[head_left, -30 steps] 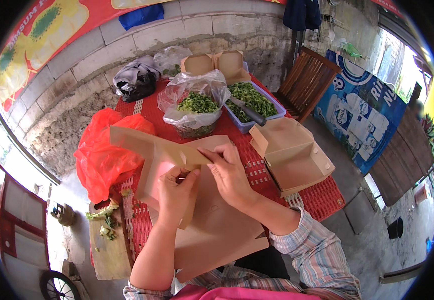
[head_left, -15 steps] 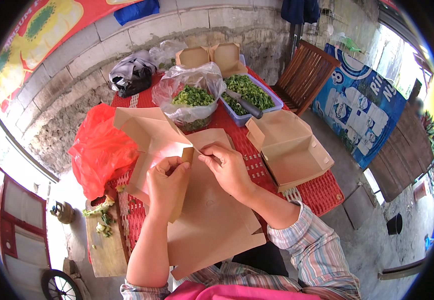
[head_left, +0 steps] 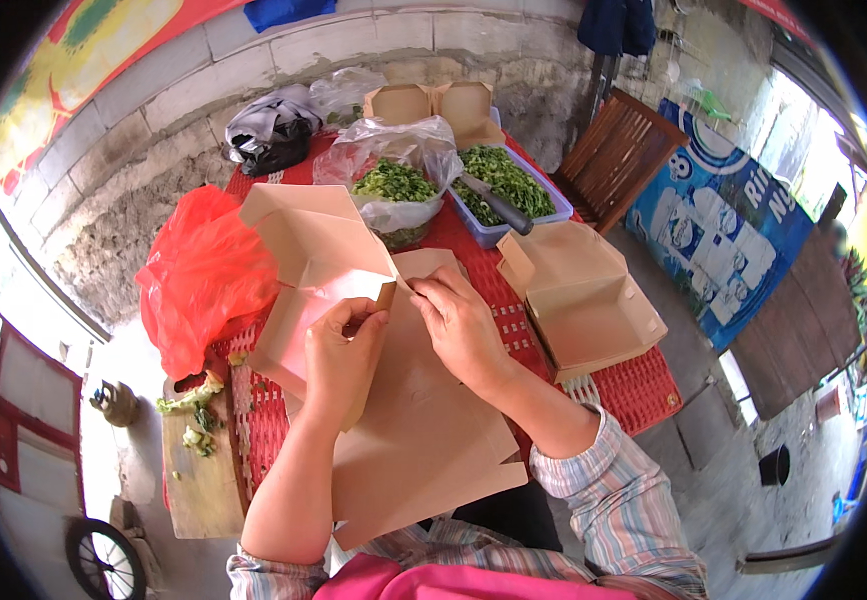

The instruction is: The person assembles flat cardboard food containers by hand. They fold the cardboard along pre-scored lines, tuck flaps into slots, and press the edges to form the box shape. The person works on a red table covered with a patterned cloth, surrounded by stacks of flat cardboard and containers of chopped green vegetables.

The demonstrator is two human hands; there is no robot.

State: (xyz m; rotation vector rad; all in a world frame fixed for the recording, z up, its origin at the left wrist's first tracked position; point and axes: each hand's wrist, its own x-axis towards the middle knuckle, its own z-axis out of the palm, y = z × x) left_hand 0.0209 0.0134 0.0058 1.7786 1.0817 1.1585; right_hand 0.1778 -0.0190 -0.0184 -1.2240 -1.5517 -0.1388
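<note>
A partly folded brown cardboard box (head_left: 322, 245) stands tilted in front of me, its lid raised toward the far left. My left hand (head_left: 344, 355) is closed on the near side wall of this box. My right hand (head_left: 454, 320) pinches the box's corner flap between thumb and fingers. Flat cardboard blanks (head_left: 424, 425) lie stacked beneath both hands, overhanging the table's near edge. To the right rests a folded box (head_left: 594, 325) with its lid up.
On the red woven table (head_left: 644, 385) are a red plastic bag (head_left: 204, 280), a clear bag of chopped greens (head_left: 394, 185), and a blue tub of greens (head_left: 554, 205) with a knife (head_left: 499, 205) across it. Open boxes (head_left: 464, 110) stand behind. A cutting board (head_left: 199, 490) holds vegetable scraps at left.
The box has tilted up slightly, and both hands have shifted a little with it. The right hand keeps its pinch at the corner. The whole view has turned slightly.
</note>
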